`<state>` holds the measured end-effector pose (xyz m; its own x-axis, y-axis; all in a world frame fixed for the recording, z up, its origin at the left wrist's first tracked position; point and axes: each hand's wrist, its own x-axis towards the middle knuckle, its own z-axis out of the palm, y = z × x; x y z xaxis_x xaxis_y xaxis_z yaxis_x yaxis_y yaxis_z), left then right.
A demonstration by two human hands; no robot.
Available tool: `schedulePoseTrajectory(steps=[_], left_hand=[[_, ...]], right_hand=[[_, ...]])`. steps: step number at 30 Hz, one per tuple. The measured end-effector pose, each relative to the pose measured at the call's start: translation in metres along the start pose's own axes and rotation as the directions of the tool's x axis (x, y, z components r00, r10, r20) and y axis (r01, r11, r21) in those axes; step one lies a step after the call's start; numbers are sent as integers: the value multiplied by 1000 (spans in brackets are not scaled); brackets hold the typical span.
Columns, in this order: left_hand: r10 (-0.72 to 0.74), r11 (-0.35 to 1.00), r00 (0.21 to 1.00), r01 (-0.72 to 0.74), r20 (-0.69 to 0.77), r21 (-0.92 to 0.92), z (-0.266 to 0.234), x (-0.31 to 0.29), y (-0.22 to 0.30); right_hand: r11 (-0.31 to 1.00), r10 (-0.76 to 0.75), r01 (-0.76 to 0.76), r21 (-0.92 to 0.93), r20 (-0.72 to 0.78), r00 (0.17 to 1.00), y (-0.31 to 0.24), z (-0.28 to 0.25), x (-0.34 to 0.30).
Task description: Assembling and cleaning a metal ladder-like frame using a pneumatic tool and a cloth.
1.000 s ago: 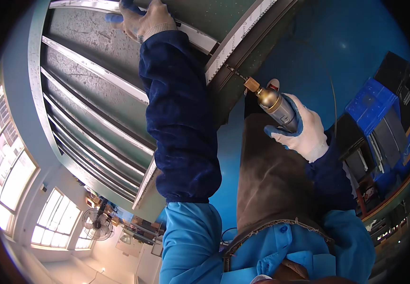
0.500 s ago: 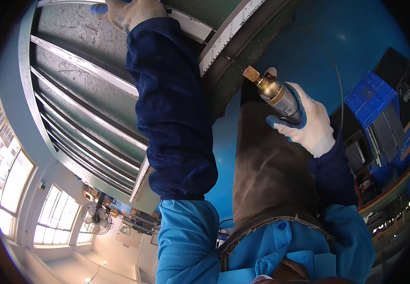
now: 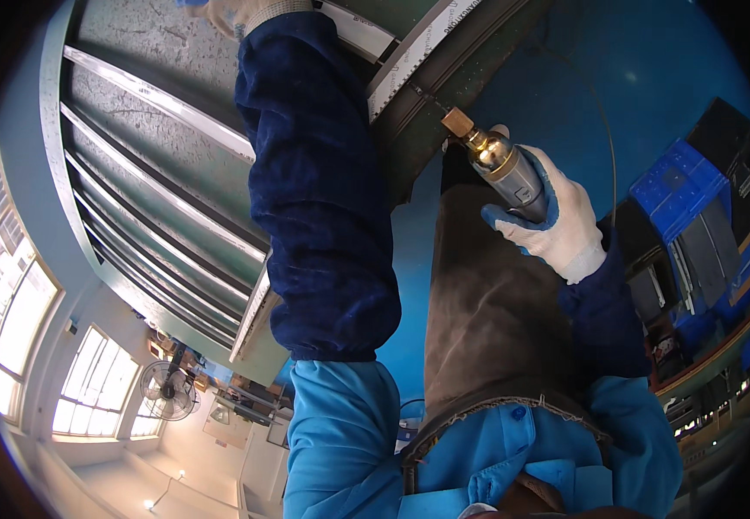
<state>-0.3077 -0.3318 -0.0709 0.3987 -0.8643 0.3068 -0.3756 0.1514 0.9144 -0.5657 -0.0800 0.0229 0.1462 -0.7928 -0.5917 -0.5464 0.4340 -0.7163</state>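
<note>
My right hand [image 3: 561, 212], in a white glove with blue-coated fingers, is wrapped around a straight, handheld rotary tool [image 3: 513, 177]. The tool has a grey body, a shiny brass-coloured neck and a tan cylindrical nose. From the nose a thin dark bit [image 3: 429, 97] points up and left, its tip at the side of a long metal profile [image 3: 418, 56] with a printed white film. Whether the tip touches the profile I cannot tell. My left hand [image 3: 235, 12], gloved too, reaches over the metal frame at the top edge; its fingers are mostly cut off.
Several parallel metal bars [image 3: 159, 108] lie across a worn grey-green table to the left. At the right stand a blue crate [image 3: 678, 190] and dark panels. A thin hose or cable [image 3: 615, 164] hangs over the blue floor. A fan [image 3: 169, 391] stands near the windows.
The view has shifted slightly. My left hand sits higher, with less of it showing. The tool in my right hand has turned a little, and its bit shows more plainly against the profile.
</note>
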Motion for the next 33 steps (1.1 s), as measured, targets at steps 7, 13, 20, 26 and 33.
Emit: schedulePoseTrajectory(steps=[7,13,20,26,33], left_hand=[[-138,981,978,157,159,-114,-87,-24,79],[121,794,993,-105,15,599,-157,-46,28],[-169,984,985,170,-30,44,-136,-63,20],[-230,972,972,232,-34,39,-138,-61,24],[140,866,985,-70,-104,495,-136,-63,22]], right_hand=[[1000,-23,23,5,37,999,14,3,-21],[1000,14,-13,-5,280,960,-14,38,-29],[996,-7,-11,84,214,977,-11,71,-26],[972,120,-140,189,112,986,-17,98,-37],[994,-8,13,109,-40,999,-14,111,-50]])
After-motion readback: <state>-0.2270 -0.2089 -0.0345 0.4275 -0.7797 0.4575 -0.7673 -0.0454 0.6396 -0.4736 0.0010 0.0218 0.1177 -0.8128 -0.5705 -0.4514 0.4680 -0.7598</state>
